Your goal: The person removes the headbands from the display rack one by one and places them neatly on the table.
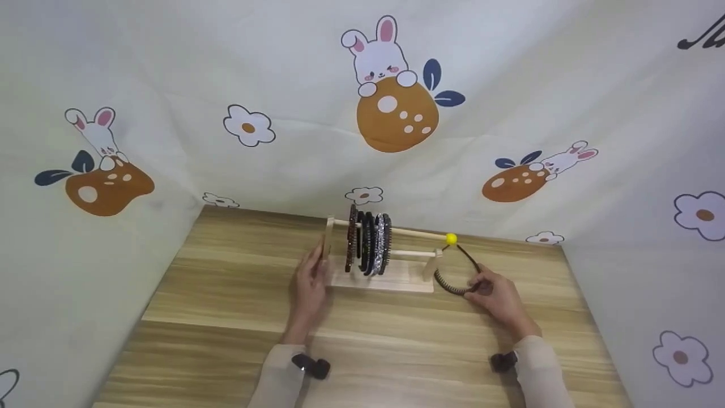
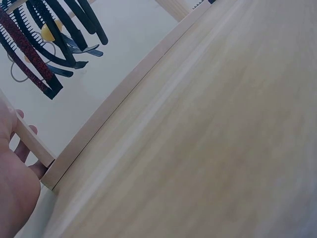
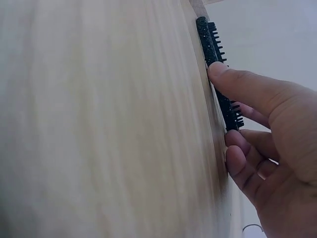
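Note:
A pale wooden headband rack [image 1: 422, 286] stands on the table, with two rods running between end posts. Several toothed headbands [image 1: 368, 243], black, dark red and silvery, hang on its rods towards the left. My left hand [image 1: 310, 283] grips the left end post [image 2: 34, 141], the fingers partly hidden behind it in the left wrist view. Beyond the rack's right end, my right hand [image 1: 497, 294] pinches a dark toothed headband [image 1: 453, 290] between thumb and fingers. In the right wrist view this headband [image 3: 213, 47] looks black and speckled, low against the tabletop.
A yellow ball [image 1: 451, 239] caps the upper rod's right end, just above the held headband. The wood-grain table [image 1: 362, 351] meets a printed cloth backdrop [image 1: 300, 170] behind the rack and along both sides.

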A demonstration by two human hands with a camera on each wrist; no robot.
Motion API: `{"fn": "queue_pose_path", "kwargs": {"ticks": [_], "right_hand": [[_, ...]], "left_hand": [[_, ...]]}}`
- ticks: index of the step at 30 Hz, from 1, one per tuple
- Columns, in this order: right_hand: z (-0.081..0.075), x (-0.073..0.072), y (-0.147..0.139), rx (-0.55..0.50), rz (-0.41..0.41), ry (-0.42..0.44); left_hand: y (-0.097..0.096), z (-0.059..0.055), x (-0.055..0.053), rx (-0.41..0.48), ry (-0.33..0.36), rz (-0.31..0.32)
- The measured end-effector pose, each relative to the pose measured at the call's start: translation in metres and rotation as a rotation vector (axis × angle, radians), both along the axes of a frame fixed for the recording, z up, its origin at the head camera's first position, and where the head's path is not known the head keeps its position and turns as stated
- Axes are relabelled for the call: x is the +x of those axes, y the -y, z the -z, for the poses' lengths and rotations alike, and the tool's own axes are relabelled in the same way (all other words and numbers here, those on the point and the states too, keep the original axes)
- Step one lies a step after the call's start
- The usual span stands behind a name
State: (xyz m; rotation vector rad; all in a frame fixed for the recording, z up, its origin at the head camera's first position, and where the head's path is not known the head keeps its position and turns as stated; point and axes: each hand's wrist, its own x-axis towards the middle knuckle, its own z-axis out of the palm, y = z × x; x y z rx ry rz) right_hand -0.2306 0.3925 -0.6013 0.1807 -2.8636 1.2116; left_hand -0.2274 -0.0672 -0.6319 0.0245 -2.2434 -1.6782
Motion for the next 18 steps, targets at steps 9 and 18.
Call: {"fn": "queue_pose_path", "kwargs": {"ticks": [9, 18], "right_hand": [[-0.006, 0.005, 0.003, 0.078, -0.025, -0.031], [-0.02, 0.012, 0.012, 0.115, 0.068, -0.038]], "left_hand": [[0.0, 0.002, -0.002, 0.023, -0.002, 0.016], [-0.001, -0.002, 0.0, 0.02, -0.005, -0.006]]}}
